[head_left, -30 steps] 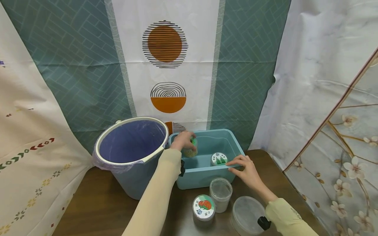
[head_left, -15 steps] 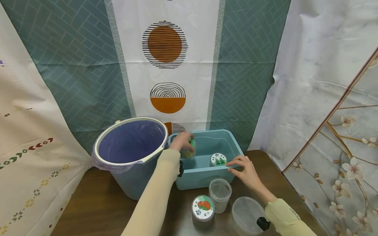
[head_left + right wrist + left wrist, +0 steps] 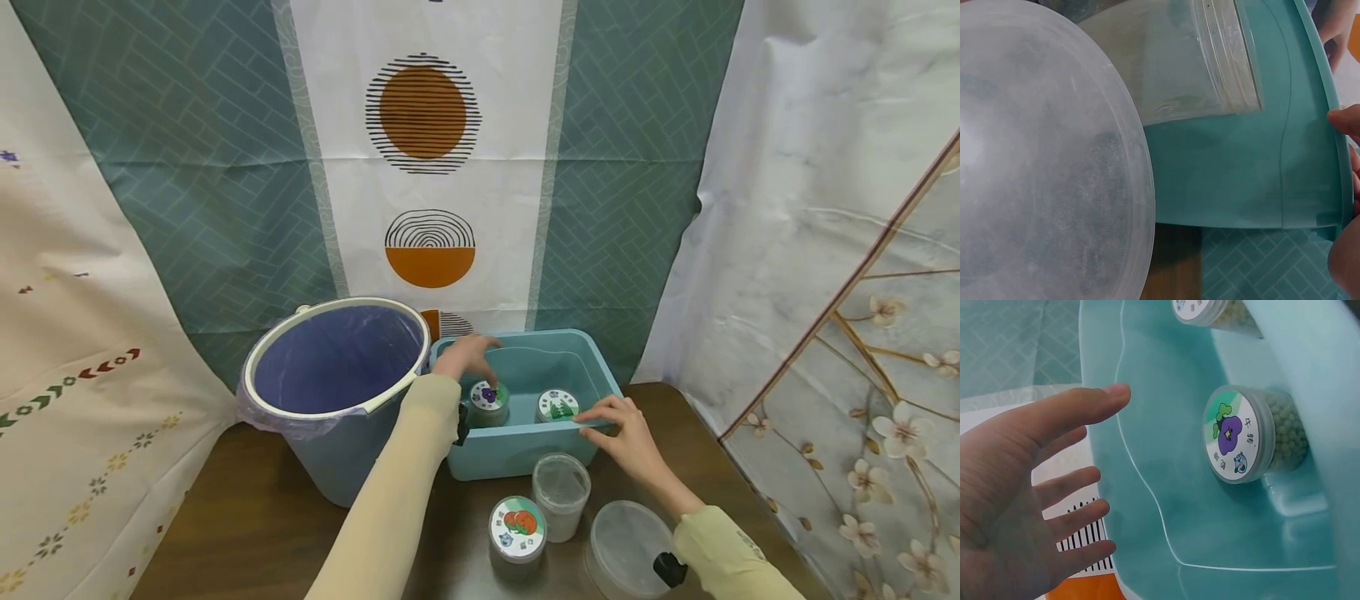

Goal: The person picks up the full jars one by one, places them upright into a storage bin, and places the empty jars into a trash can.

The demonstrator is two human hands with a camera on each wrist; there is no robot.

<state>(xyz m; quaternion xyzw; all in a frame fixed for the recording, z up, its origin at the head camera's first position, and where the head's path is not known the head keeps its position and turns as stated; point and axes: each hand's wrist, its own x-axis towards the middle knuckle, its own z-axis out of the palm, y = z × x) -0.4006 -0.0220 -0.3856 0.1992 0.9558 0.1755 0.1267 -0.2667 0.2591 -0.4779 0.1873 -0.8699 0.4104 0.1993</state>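
Observation:
My left hand [image 3: 467, 357] is spread above the left part of a teal plastic bin [image 3: 517, 454], apart from the jar below it. That jar [image 3: 1232, 434] has an eggplant picture on its white and green lid and pale green pellets inside. It stands on the bin's floor. Farther right in the bin sits a second jar [image 3: 558, 405] with a green picture on its lid. My right hand [image 3: 626, 433] grips the bin's front rim near its right corner, thumb outside and fingers over the edge, as the right wrist view also shows.
In front of the bin stand a jar with a red-fruit lid [image 3: 517, 528], a clear lidded jar [image 3: 561, 492] and a wide translucent tub [image 3: 630, 546] under my right forearm. A bag-lined bucket [image 3: 330, 450] stands left of the bin on the brown table [image 3: 247, 517].
My left hand has let go of the eggplant jar, which it held tilted in the bin earlier. The jar is now upright on the bin's floor. My right hand stays on the rim.

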